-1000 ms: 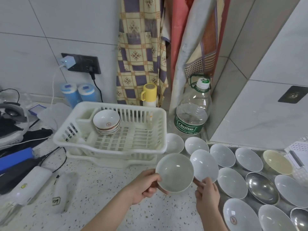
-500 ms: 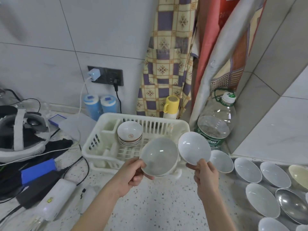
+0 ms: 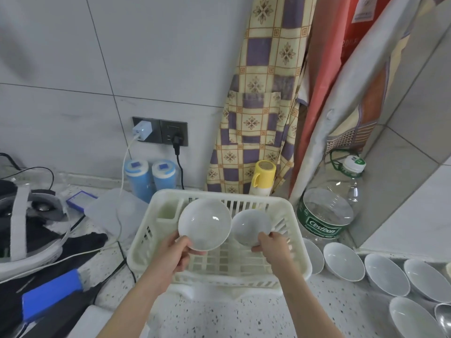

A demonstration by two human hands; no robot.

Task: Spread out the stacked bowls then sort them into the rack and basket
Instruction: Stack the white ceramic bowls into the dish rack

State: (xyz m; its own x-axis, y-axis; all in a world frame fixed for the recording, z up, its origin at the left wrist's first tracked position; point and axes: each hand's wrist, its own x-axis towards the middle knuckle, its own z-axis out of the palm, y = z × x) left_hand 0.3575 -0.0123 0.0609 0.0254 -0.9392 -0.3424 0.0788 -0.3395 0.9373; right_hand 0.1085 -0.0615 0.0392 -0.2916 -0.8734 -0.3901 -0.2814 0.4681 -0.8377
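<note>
My left hand grips a white bowl by its near rim, held tilted over the white plastic basket. My right hand pinches a second, smaller-looking white bowl by its near rim, beside the first and also over the basket. The two held bowls hide the stack of bowls inside the basket. Several white bowls lie spread out on the counter at the right, with a metal bowl at the right edge.
A large clear water bottle stands right of the basket. A yellow mug and two blue canisters stand behind it. Cables, a headset and blue and black devices crowd the counter's left. Cloths hang against the wall.
Both hands have carried their bowls left and away from me, from over the counter's spread bowls to above the basket. The view has swung left with them.
</note>
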